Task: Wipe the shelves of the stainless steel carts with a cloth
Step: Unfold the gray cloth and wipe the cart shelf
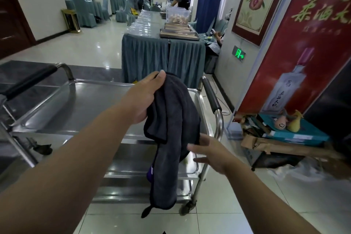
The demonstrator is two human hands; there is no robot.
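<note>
Centre of frame: left hand (146, 99) pinches the dark cloth (171, 138) by its top; the cloth hangs long axis vertical before the steel cart (76, 104). Right hand (210, 156), fingers spread, touches its edge.

Left hand (146, 99) holds a dark cloth (171, 129) hanging over the cart (76, 104); right hand (210, 155) spread beside it.

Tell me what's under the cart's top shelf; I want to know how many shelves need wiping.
Under the top shelf two lower shelves show, one above the other, steel and apparently bare. The hanging cloth, held by the left hand, covers their middle; the right hand hides a corner.
</note>
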